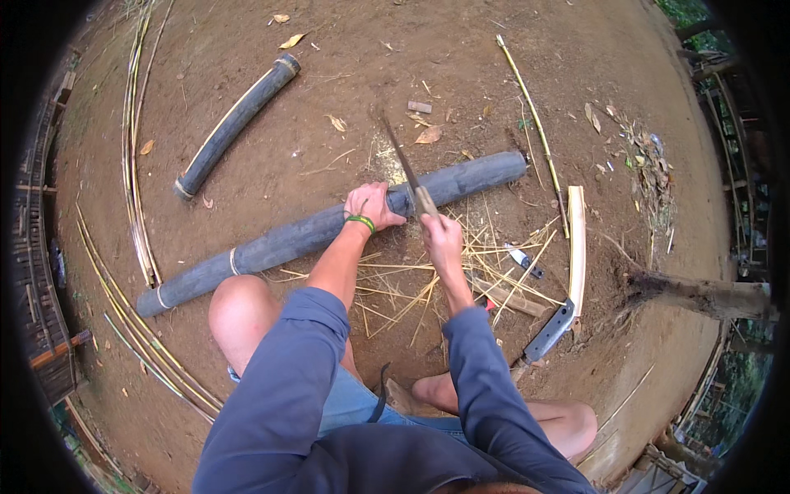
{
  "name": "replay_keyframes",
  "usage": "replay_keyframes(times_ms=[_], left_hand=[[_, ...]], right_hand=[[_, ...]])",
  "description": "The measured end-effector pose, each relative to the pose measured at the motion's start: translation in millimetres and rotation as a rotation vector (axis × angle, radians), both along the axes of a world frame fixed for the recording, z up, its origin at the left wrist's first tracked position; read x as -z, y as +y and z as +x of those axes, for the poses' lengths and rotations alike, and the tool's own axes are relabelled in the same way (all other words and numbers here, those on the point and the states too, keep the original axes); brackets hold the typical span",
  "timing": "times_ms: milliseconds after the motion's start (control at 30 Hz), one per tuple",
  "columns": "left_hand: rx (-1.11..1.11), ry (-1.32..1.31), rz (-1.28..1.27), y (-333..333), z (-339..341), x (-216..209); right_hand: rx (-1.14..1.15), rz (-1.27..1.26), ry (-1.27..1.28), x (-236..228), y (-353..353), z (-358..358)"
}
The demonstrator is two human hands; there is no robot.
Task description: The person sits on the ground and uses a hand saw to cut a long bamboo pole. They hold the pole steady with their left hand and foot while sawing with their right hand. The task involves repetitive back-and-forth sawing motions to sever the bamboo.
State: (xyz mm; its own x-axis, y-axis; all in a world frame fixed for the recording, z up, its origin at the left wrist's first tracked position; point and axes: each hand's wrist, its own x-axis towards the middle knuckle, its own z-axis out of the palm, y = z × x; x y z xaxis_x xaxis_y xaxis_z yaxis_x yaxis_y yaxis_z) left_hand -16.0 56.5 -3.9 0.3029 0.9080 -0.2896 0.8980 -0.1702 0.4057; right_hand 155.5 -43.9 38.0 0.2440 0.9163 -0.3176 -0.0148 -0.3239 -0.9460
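A long dark bamboo pole (296,239) with pale rings at its joints lies slantwise on the ground before me. My left hand (374,206), wearing a green wristband, is wrapped over the pole left of its middle. Just to the right, my right hand (443,240) holds the wooden handle of a narrow hand saw (399,151). The saw's blade crosses over the pole and points away from me. Pale sawdust (393,169) lies on the soil beyond the pole, near the blade. How deep the blade sits in the bamboo is hidden.
Thin split strips (403,284) lie scattered on my side of the pole. A broad-bladed knife (550,331) lies right, by a split bamboo piece (576,247). A shorter bamboo length (239,123) is at far left. Long thin canes (132,156) line the left; a tree trunk (699,296) stands right.
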Motion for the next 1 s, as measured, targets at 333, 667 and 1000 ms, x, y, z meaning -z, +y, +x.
replay_keyframes(times_ms=[333,667,1000], left_hand=[[0.068,-0.023,-0.139,-16,2,-11],[-0.011,0.056,0.073,-81,20,-4],[0.028,0.048,-0.097,-56,17,-14]], right_hand=[[-0.109,0.012,-0.148,-91,-150,45],[-0.02,-0.071,-0.192,-68,-184,28],[-0.059,-0.095,-0.334,-17,-150,29]])
